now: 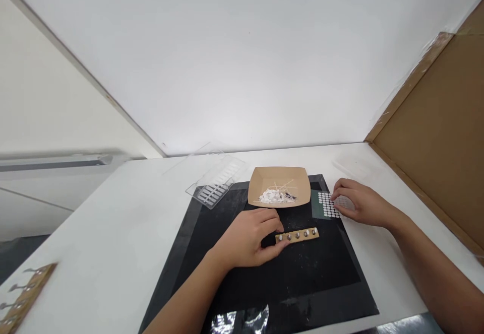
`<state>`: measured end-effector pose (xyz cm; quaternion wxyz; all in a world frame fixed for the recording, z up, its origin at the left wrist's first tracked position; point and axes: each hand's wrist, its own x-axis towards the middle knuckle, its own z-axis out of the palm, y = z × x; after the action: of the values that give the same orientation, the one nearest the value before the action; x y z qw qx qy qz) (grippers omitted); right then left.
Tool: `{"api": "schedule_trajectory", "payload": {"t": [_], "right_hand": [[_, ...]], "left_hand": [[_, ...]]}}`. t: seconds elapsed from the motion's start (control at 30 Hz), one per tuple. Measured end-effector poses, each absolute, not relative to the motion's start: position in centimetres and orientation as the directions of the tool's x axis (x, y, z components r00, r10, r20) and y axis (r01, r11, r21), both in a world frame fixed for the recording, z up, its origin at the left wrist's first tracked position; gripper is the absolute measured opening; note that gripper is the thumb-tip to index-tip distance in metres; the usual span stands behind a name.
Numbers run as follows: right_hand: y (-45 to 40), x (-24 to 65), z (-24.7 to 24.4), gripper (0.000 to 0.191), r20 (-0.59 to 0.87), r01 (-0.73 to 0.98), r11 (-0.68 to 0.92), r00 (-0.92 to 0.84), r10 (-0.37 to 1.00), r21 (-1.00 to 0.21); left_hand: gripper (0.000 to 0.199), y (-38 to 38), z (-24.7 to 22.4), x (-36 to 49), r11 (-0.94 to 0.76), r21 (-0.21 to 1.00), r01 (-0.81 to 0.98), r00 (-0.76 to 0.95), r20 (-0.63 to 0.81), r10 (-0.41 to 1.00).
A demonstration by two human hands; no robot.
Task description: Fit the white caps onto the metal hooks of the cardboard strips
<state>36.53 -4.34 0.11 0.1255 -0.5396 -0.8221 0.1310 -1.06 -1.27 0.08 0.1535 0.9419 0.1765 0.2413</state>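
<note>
one white wall [249, 62] fills most of the far side of my remote feed, and a white counter [106, 233] runs in front of it. at the right i get a brown cardboard panel [438, 142]. on the counter lies a black mat [310, 278], glare showing at its near edge. a brown paper tray [260, 180] sits over the mat's far edge, holding white scraps [275, 196] and thin pale sticks [285, 185]. left of it, a clear plastic tray [215, 188] overlaps the mat's far left corner.

my two hands are well apart: the left hand [249, 236] on the mat, the right hand [363, 203] beyond its right edge. the right one has its fingertips at a green sheet [318, 212] of white dots; i cannot tell whether they pinch anything. with my left, thumb and forefinger are closed on the left end of a wooden strip [301, 239], near side of the paper tray. smallest are its five metal studs [297, 235], in a row.
</note>
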Motion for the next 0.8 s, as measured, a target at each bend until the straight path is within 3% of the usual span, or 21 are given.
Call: {"api": "schedule_trajectory", "payload": {"t": [0.17,0.37,0.53,0.7,0.8], "right_hand": [[-4.2,35.1,-1.1,0.024,0.181,0.86,0.43,-0.393,0.902,-0.275],[-3.5,34.0,-2.8,0.016,0.285,0.868,0.47,-0.416,0.864,-0.158],[-3.4,33.4,-2.5,0.015,0.231,0.904,0.426,-0.41,0.882,-0.022],[-3.9,31.1,-1.2,0.021,0.072,0.913,0.366,-0.383,0.921,0.181],[-4.2,29.7,-1.0,0.017,0.007,0.906,0.345,-0.357,0.934,0.244]], "left_hand": [[0.013,-1.2,0.1,-1.0,-0.906,0.345,0.245,0.811,0.438,0.387],[0.015,-1.4,0.1,-0.8,-0.913,0.332,0.237,0.823,0.432,0.37],[0.017,-1.5,0.1,-0.6,-0.921,0.321,0.222,0.824,0.442,0.353],[0.018,-1.4,0.1,-0.6,-0.93,0.304,0.205,0.8,0.495,0.338],[0.021,-1.4,0.3,-0.6,-0.935,0.3,0.19,0.786,0.525,0.328]]}}
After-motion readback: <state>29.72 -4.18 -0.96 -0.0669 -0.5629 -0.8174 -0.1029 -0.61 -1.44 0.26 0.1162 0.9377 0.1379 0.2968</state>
